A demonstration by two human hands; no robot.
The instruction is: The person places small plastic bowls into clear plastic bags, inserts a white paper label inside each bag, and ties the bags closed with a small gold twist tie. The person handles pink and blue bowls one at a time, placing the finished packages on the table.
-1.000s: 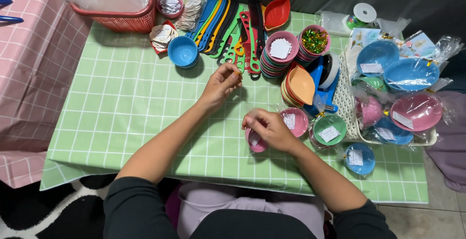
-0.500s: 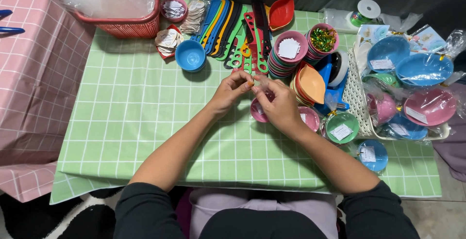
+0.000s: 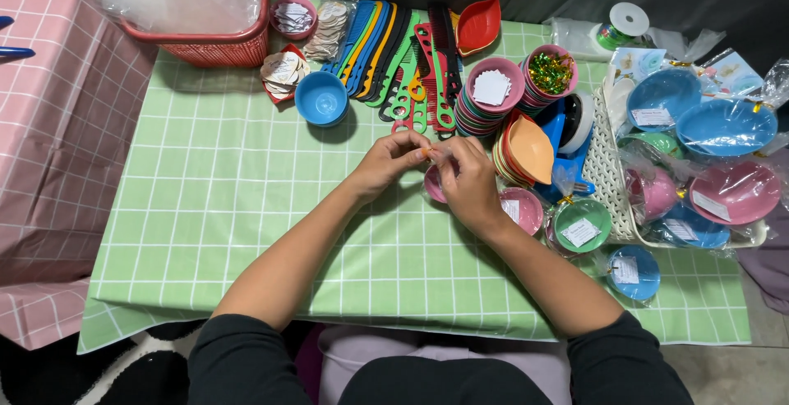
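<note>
Open room: the green checked tablecloth (image 3: 214, 208) lies bare across its left half and along the near edge; goods crowd the far edge and right side.
Left hand (image 3: 386, 162): mid-table, fingertips pressed together, pinching a small orange bit.
Right hand (image 3: 468, 179): touching the left at the fingertips, fingers curled, pinching the same bit over a wrapped pink bowl (image 3: 433, 185).
Blue bowl (image 3: 320, 98): near the far edge, empty.
Stacked bowls (image 3: 491, 92): far edge, a white paper square in the top one.
Pink cup (image 3: 549, 72): beside that stack, holding shiny twist ties.
White basket (image 3: 612, 183): right edge, filled with wrapped bowls.
Red basket (image 3: 209, 39): far left corner, clear plastic inside.
</note>
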